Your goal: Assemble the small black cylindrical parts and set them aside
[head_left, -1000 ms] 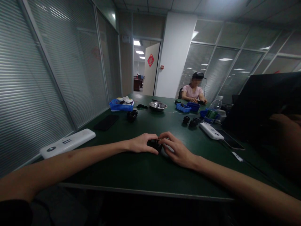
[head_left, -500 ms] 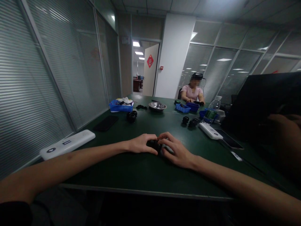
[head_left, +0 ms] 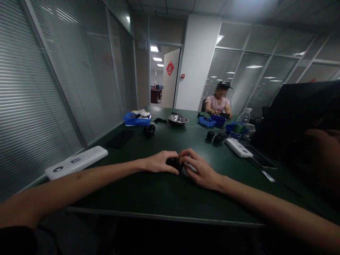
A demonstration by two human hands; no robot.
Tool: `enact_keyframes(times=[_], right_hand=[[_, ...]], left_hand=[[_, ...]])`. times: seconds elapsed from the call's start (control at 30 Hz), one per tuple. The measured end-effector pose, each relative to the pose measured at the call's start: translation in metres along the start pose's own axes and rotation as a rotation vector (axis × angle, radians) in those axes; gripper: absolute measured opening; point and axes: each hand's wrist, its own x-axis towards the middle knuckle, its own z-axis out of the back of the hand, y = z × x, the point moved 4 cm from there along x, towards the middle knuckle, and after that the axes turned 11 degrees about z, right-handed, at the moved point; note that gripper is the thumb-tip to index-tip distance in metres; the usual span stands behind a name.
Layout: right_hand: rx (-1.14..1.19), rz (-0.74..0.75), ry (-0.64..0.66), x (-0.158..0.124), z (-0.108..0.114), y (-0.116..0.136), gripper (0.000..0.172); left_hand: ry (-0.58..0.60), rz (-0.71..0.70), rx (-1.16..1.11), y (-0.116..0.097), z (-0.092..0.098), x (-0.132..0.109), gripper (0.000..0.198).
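A small black object [head_left: 174, 163] rests low over the green table [head_left: 159, 194], near the middle. My left hand [head_left: 159, 162] grips it from the left, with thumb and fingers on either side. From the right, my right hand [head_left: 198, 168] has its bent fingers on the object's right end; they partly hide it. Farther off, black round parts [head_left: 149, 131] stand to the left and more black parts [head_left: 219, 137] to the right. A metal bowl [head_left: 178, 120] sits beyond my hands.
Left: a blue basket [head_left: 136, 119], a dark phone [head_left: 120, 138] and a white power bank [head_left: 77, 162]. Right: another white power bank [head_left: 238, 148], a bottle [head_left: 240, 124], a dark monitor [head_left: 300, 120] and someone's hand [head_left: 322, 145]. A person [head_left: 217, 102] sits across the table.
The fingers of my right hand have shifted slightly on the black object. My left hand keeps its grip, and the view has moved very little.
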Motion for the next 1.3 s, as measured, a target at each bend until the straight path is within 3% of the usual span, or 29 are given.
enact_keyframes(times=[1.3], right_hand=[[-0.008, 0.015, 0.010, -0.0020, -0.0015, -0.0020, 0.027]], left_hand=[[0.003, -0.009, 0.020, 0.0014, -0.0010, 0.0009, 0.040]])
